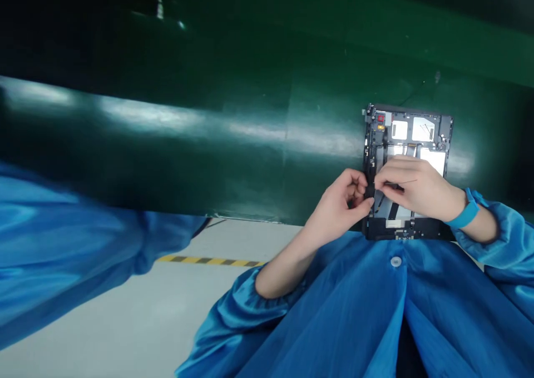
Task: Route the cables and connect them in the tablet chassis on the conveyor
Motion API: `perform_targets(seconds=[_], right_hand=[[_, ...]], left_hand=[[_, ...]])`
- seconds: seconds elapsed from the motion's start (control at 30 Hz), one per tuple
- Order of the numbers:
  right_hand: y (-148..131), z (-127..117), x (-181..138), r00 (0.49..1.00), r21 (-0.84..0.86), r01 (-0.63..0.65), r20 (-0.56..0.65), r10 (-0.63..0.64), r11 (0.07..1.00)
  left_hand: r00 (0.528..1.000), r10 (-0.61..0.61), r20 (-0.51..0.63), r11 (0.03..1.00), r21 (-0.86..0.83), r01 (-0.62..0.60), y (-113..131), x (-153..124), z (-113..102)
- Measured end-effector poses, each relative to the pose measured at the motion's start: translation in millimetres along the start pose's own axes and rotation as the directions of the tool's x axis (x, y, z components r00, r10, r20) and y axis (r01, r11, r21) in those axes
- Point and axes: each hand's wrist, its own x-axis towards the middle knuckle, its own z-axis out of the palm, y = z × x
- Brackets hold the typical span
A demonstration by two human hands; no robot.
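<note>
An opened tablet-like electronic device [432, 229] lies at the bench's near edge, its dark frame, pale panels and flat cables exposed. My right hand [419, 183] is over its middle, with thumb and forefinger pinched near the left side. A thin dark wire [409, 182] trails from between those fingers across the hand. At the device's left edge is my left hand [340, 205], fingers curled, with the thumb and forefinger tips at the frame. What these left fingertips grip, if anything, is too small to make out. Both hands cover part of the device's inside.
The bench has a glossy green surface [250, 161] reaching far to the left. Another person's blue sleeve or gown [75, 244] is at the left. Below the bench edge, the pale floor [158, 317] carries a yellow-and-black stripe [208, 260].
</note>
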Motion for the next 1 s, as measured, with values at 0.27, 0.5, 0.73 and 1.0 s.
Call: perform_targets(seconds=[0.27, 0.5, 0.73, 1.0], right_hand=[[11.5, 9.8, 9.3, 0.998, 0.015, -0.045, -0.047, 0.046, 0.999], [16.7, 8.4, 15.0, 0.993, 0.004, -0.087, -0.084, 0.087, 0.996], [19.3, 8.9, 19.2, 0.988, 0.018, -0.116, -0.102, 0.118, 0.993], [26.2, 9.0, 29.6, 0.952, -0.029, -0.175, -0.259, 0.162, 0.984]], left_hand=[[0.990, -0.106, -0.094, 0.994, 0.002, 0.106, 1.0, 0.8, 10.4], [0.980, 0.010, -0.200, 0.997, 0.076, 0.005, 2.7, 17.3, 9.8], [0.976, 0.118, -0.181, 0.991, 0.077, -0.106, -1.6, 23.6, 8.2], [0.987, 0.041, -0.154, 0.995, 0.096, -0.026, 9.6, 35.1, 4.4]])
